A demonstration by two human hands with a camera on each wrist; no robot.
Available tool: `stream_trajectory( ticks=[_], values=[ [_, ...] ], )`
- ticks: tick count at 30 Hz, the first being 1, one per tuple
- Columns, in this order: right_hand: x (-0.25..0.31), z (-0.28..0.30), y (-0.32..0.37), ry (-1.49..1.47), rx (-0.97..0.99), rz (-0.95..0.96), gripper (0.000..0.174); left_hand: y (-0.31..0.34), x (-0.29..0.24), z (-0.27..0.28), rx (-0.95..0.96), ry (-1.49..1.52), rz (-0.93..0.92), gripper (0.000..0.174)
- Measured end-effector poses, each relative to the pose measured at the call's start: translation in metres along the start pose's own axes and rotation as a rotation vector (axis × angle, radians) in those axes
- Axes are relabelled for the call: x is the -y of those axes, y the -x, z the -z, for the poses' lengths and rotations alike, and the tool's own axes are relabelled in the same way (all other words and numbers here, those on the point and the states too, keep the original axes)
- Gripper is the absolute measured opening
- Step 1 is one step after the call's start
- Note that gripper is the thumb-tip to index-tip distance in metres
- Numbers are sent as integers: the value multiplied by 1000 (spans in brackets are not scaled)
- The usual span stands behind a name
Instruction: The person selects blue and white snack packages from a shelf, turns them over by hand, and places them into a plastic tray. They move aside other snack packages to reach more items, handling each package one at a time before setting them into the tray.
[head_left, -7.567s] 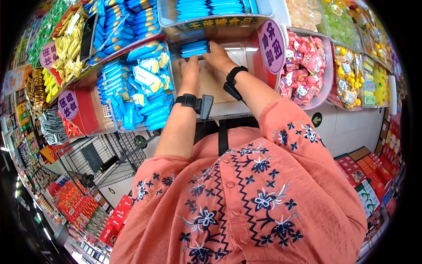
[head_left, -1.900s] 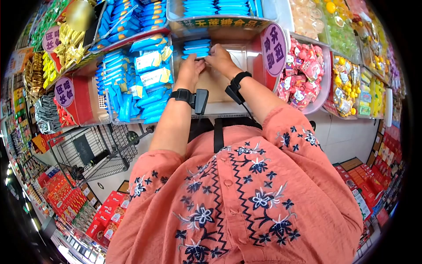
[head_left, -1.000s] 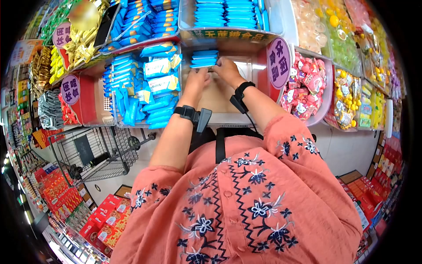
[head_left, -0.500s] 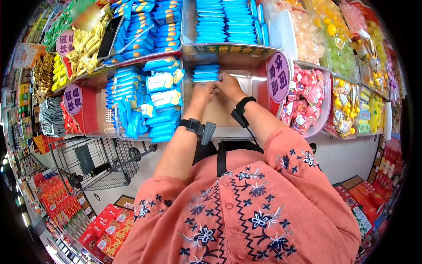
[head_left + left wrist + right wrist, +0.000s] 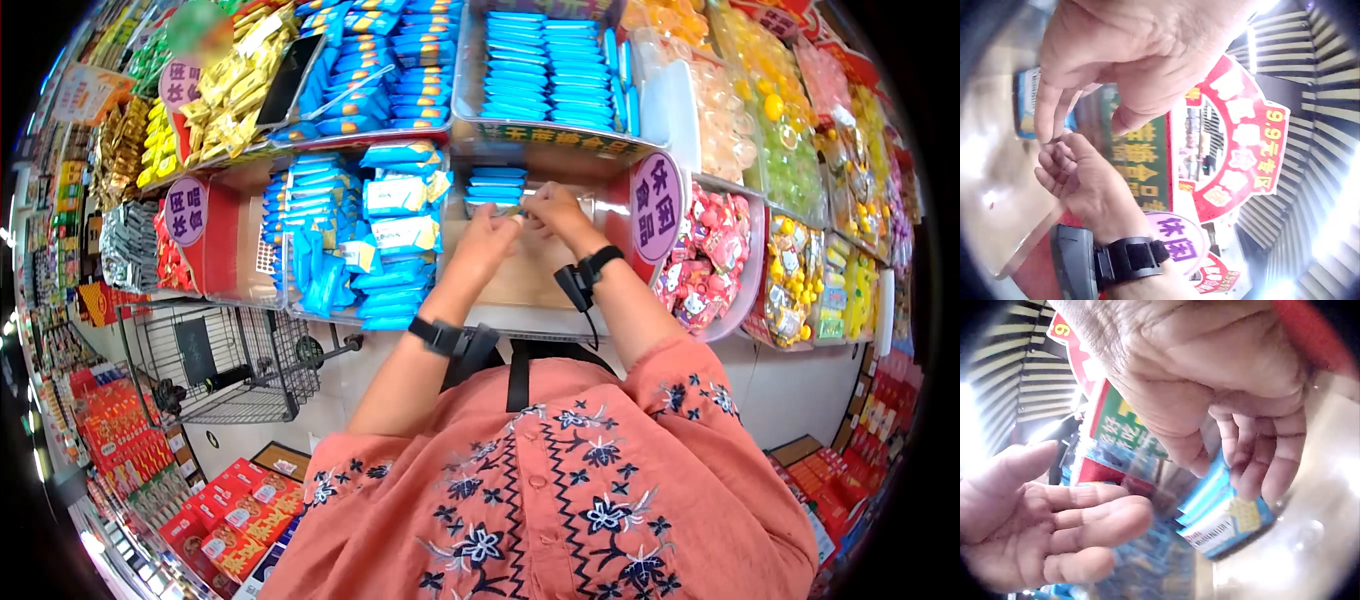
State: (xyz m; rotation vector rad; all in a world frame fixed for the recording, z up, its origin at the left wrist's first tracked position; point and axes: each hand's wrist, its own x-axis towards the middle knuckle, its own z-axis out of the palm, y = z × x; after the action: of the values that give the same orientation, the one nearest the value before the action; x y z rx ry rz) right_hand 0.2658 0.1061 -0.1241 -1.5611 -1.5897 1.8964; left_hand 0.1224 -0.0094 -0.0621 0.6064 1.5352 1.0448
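Observation:
Blue snack packets (image 5: 497, 178) lie in a short row at the back left of a wood-coloured bin (image 5: 520, 285). My left hand (image 5: 486, 245) is just in front of them, its fingers extended and palm turned up in the right wrist view (image 5: 1054, 528). Beside it, my right hand (image 5: 560, 213) has loosely bent fingers, with the thumb apart. The right wrist view shows that hand (image 5: 1210, 381) close over the packets (image 5: 1213, 531); contact is unclear. I see nothing held in either hand. In the left wrist view the fingertips of both hands nearly meet.
Left of the bin is a compartment full of blue packets (image 5: 400, 235). Behind stands a clear box of blue packets (image 5: 580, 75); a purple round sign (image 5: 657, 208) and pink packets (image 5: 715, 250) are at the right. A wire cart (image 5: 225, 360) stands lower left.
The row of blue packets is longer than in the earliest frame. Since half a second ago, the hands have drawn slightly apart, and the head view has shifted so the shelves sit lower and further right.

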Motion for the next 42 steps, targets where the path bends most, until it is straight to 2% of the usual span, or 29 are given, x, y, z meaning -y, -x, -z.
stream_trajectory(
  ticks=[2, 4, 5, 6, 7, 8, 11, 12, 14, 17, 22, 25, 30, 33, 37, 42],
  values=[
    [21, 2, 9, -83, 79, 14, 29, 29, -32, 5, -54, -18, -149, 49],
    [55, 8, 29, -128, 180, 16, 26, 48, -58, 38, -140, -253, -322, 40],
    [66, 7, 34, -136, 209, 40, 27, 49, -66, 56, -264, -351, -313, 34],
    [75, 4, 39, -144, 236, 62, 27, 47, -67, 78, -348, -389, -548, 30],
    [86, 1, 44, -152, 261, 86, 27, 47, -71, 95, -454, -420, -568, 29],
    [99, -5, 52, -130, 287, 104, 30, 42, -71, 115, -541, -559, -576, 28],
    [111, -34, 55, -183, 387, 160, 35, 15, -43, 165, -592, -808, -590, 36],
    [110, -44, 51, -174, 419, 164, 41, 14, -43, 165, -553, -828, -499, 40],
    [111, -59, 45, -166, 419, 136, 40, 14, -45, 168, -472, -861, -321, 47],
    [111, -76, 39, -178, 394, 109, 39, 7, -39, 167, -469, -880, -273, 53],
    [113, -87, 33, -207, 372, 98, 36, 2, -37, 163, -514, -815, -257, 49],
    [109, -90, 30, -220, 368, 93, 34, -1, -33, 167, -510, -793, -365, 45],
    [110, -90, 37, -271, 328, 100, 31, 14, -39, 163, -448, -295, -308, 42],
    [112, -85, 48, -270, 321, 121, 31, 44, -64, 143, -490, -186, -279, 44],
    [113, -71, 68, -262, 318, 166, 30, 60, -61, 137, -383, -49, -247, 48],
    [110, -51, 84, -287, 303, 243, 28, 70, -62, 120, -345, 13, -262, 45]
  ],
)
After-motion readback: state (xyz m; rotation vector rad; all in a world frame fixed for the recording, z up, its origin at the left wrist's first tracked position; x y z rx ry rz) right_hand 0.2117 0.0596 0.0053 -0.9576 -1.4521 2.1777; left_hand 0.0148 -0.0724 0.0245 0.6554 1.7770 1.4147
